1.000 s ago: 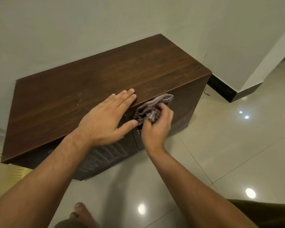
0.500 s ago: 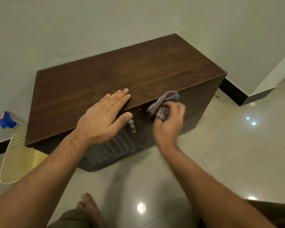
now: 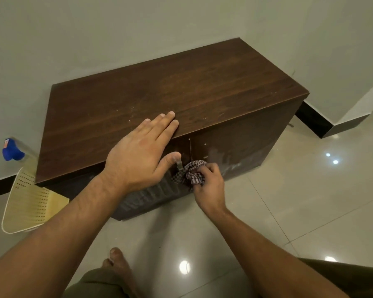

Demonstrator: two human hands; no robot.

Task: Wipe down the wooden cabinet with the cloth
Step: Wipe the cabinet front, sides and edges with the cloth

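A low dark wooden cabinet (image 3: 202, 87) stands against the wall, with two front doors and a metal handle (image 3: 179, 164). My left hand (image 3: 142, 153) lies flat on the cabinet's top front edge, fingers spread, thumb hanging over the door. My right hand (image 3: 209, 186) is shut on a bunched checked cloth (image 3: 192, 174) and presses it against the front where the doors meet, low down, just right of the handle. Pale smears show on the right door (image 3: 228, 160).
A cream perforated plastic basket (image 3: 28, 201) lies on the floor left of the cabinet, with a blue object (image 3: 11, 150) by the wall behind it. Glossy floor tiles (image 3: 310, 201) spread to the right. My bare foot (image 3: 119, 267) is below the cabinet front.
My right hand has moved the cloth down and left, from the top edge of the right door to the lower front near the handle. My left hand stayed in place.
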